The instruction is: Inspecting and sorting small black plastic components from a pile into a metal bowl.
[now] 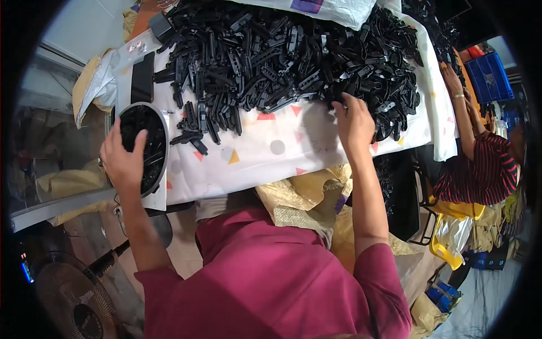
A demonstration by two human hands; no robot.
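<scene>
A round fan [82, 305] stands at lower left; a blue crate [489, 77] sits at upper right, near a co-worker [477, 172] dressed in stripes.

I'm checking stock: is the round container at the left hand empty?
Not empty: black pieces lie inside the round container at the left hand; depth unclear.

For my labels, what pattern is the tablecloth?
White tablecloth with red and yellow triangles and grey circles; head view.

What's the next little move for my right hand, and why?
Probably pinch a piece at the near edge of the black pile with your right hand: its fingertips are there, though any grip is unclear, while your left hand is spread over the round bowl.
</scene>
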